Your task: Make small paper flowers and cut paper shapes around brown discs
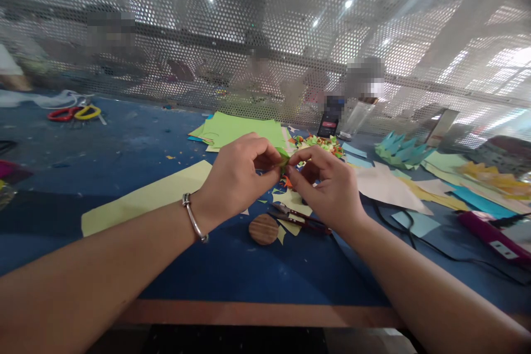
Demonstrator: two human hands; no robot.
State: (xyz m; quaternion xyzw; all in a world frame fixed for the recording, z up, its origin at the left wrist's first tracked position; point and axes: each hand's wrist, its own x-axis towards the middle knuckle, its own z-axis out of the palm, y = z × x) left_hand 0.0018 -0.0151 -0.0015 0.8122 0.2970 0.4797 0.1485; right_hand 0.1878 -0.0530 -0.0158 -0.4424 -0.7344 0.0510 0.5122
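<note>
A small piece of green paper (284,154) is pinched between my two hands over the middle of the table. My left hand (240,171), with a silver bracelet at the wrist, grips its left side with thumb and forefinger. On its right side, the fingertips of my right hand (327,182) are closed. Just below them lie small scissors (301,215) with dark handles, on pale yellow-green scraps. A round wooden disc (264,229) rests left of the scissors. Behind my hands is a heap of small green and orange paper pieces (317,145).
Green sheets (249,127) are stacked behind my left hand, and a long pale yellow-green sheet (145,199) lies left. Red and yellow scissors (74,113) are far left. A phone (331,116) leans near a clear holder (357,119). At right, a purple power strip (493,237) trails a black cable.
</note>
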